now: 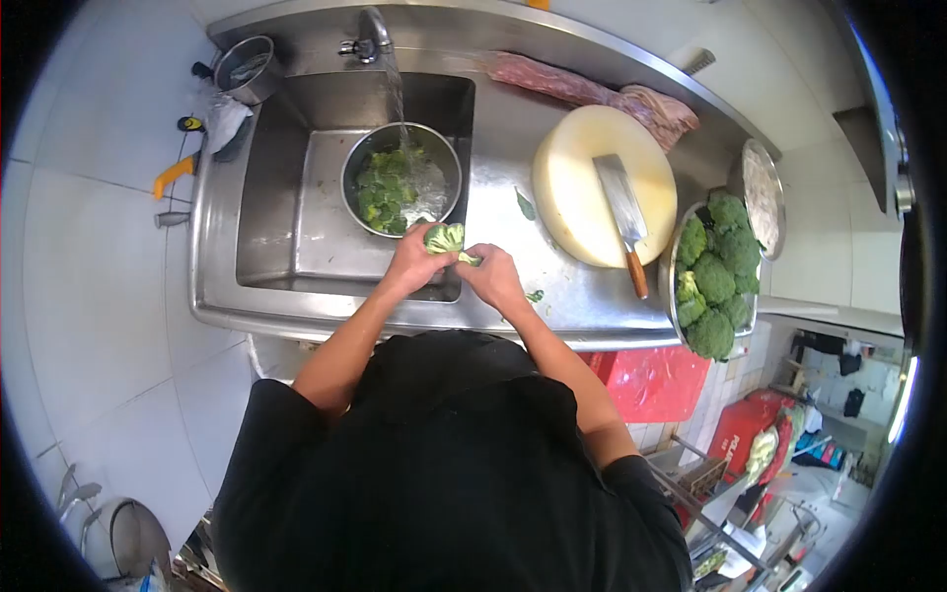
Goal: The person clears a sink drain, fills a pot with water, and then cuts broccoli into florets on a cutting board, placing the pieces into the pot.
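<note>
A piece of broccoli (pixel 446 238) is held between my two hands, over the front right edge of the sink (pixel 326 237). My left hand (pixel 414 264) is closed around its floret side. With bent fingers, my right hand (pixel 492 275) grips the pale stalk end. Just beyond them sits a round metal pot (pixel 353 209) in the sink, holding cut broccoli florets (pixel 385 187) and water. From the faucet (pixel 373 37) a stream runs into this pot.
Right of the sink, a cleaver (pixel 621 202) lies on a thick round cutting board (pixel 567 187). A container heaped with broccoli heads (pixel 715 276) stands at the counter's right end. Long raw meat (pixel 562 79) lies along the back. A metal pail (pixel 252 74) stands at the back left.
</note>
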### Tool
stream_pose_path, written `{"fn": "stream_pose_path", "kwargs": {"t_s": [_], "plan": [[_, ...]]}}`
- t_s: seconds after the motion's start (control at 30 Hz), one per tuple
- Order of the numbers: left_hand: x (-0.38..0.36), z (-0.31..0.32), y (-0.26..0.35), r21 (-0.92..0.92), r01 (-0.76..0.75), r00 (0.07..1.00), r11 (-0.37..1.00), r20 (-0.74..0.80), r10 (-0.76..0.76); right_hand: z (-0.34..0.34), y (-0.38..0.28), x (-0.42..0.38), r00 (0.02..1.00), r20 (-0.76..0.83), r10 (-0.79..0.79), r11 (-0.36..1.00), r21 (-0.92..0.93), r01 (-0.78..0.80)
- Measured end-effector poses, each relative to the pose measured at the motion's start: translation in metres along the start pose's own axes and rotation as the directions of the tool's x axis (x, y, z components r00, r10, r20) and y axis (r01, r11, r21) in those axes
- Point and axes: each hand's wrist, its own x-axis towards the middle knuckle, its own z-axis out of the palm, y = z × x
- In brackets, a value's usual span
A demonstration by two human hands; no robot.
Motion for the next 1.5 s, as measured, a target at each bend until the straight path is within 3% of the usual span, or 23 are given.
{"fn": "stream_pose_path", "kwargs": {"t_s": [0.07,0.17,0.2,0.3,0.37,0.4,0.47,0.53,0.57,0.7,0.77,0.83,0.9,0.93,0.97,1.03,1.13,1.17,1.2,1.3,1.4,1.43,1.5], "plan": [[-0.001,-0.007,-0.011,0.126,-0.056,0.996,0.990,-0.068,0.065,0.004,-0.012,0.002,0.999,-0.019,-0.026,0.998,-0.051,0.025],[-0.003,-0.014,-0.010,0.030,0.002,0.992,1.000,-0.123,0.002,-0.004,-0.043,0.007,1.000,0.015,0.002,0.993,-0.120,0.000],[-0.002,-0.016,-0.008,-0.033,0.078,0.984,0.996,-0.156,-0.082,-0.005,-0.049,0.010,1.000,0.028,0.003,0.988,-0.154,0.002],[0.005,-0.041,-0.004,0.415,0.028,0.871,0.909,-0.457,0.182,-0.009,-0.063,0.012,0.999,0.051,-0.011,0.977,-0.212,0.022],[0.018,-0.084,-0.001,-0.099,0.187,0.928,0.977,-0.308,-0.208,-0.011,-0.068,0.012,0.998,0.041,-0.047,0.979,-0.196,0.054],[0.022,-0.103,0.001,-0.339,0.294,0.918,0.894,-0.161,-0.362,-0.011,-0.069,0.017,0.993,0.013,-0.115,0.981,-0.153,0.116],[0.020,-0.125,0.014,-0.503,0.301,0.943,0.810,0.028,-0.333,-0.010,-0.068,0.030,0.971,-0.049,-0.233,0.971,-0.061,0.229],[0.024,-0.131,0.020,-0.594,0.299,0.953,0.747,0.137,-0.272,-0.014,-0.072,0.039,0.975,-0.070,-0.209,0.978,-0.042,0.207],[0.025,-0.130,0.022,-0.579,0.286,0.957,0.764,0.141,-0.252,-0.018,-0.074,0.043,0.977,-0.084,-0.195,0.981,-0.033,0.192],[0.018,-0.104,0.041,-0.519,0.272,0.960,0.811,0.200,-0.194,-0.028,-0.061,0.045,0.975,-0.099,-0.199,0.932,0.290,0.219],[0.016,-0.088,0.049,-0.478,0.281,0.950,0.832,0.259,-0.173,-0.026,-0.057,0.043,0.934,-0.100,-0.343,0.896,0.261,0.358],[0.016,-0.074,0.049,-0.403,0.246,0.949,0.882,0.285,-0.135,-0.024,-0.062,0.036,0.933,-0.092,-0.348,0.879,0.314,0.359],[0.016,-0.064,0.043,-0.274,0.173,0.959,0.946,0.266,-0.098,-0.016,-0.049,0.036,0.951,-0.078,-0.298,0.936,0.169,0.307],[0.015,-0.060,0.039,-0.225,0.203,0.966,0.953,0.207,-0.157,-0.012,-0.045,0.035,0.959,-0.073,-0.275,0.955,0.095,0.281],[0.014,-0.056,0.027,-0.053,0.082,0.988,0.995,0.133,-0.075,-0.007,-0.040,0.032,0.962,-0.069,-0.265,0.962,0.051,0.269],[0.012,-0.049,0.006,0.311,-0.131,0.991,0.941,0.039,0.125,0.004,-0.035,0.021,0.968,-0.063,-0.242,0.970,-0.036,0.240],[0.009,-0.060,-0.001,0.330,0.113,0.959,0.937,-0.285,-0.015,0.010,-0.043,0.011,0.981,-0.018,-0.193,0.980,-0.050,0.192],[0.009,-0.064,-0.001,0.318,0.190,0.921,0.929,-0.387,-0.056,0.005,-0.051,0.007,0.988,0.009,-0.157,0.987,-0.045,0.157],[0.009,-0.077,0.001,0.234,0.212,0.917,0.949,-0.384,-0.111,-0.001,-0.060,0.007,0.981,-0.010,-0.194,0.981,-0.003,0.194],[0.007,-0.111,0.002,-0.185,0.240,0.926,0.953,-0.253,-0.282,-0.024,-0.079,0.012,0.965,-0.108,-0.239,0.962,0.110,0.251],[0.010,-0.122,0.002,-0.288,0.158,0.951,0.944,-0.213,-0.224,-0.052,-0.066,0.026,0.949,-0.233,-0.211,0.942,0.210,0.261],[0.011,-0.117,0.004,-0.323,0.165,0.948,0.932,-0.208,-0.239,-0.064,-0.046,0.028,0.934,-0.300,-0.197,0.942,0.207,0.265],[0.010,-0.108,0.004,-0.399,0.175,0.937,0.900,-0.215,-0.277,-0.093,0.011,0.029,0.853,-0.485,-0.194,0.980,-0.048,0.195]]}}
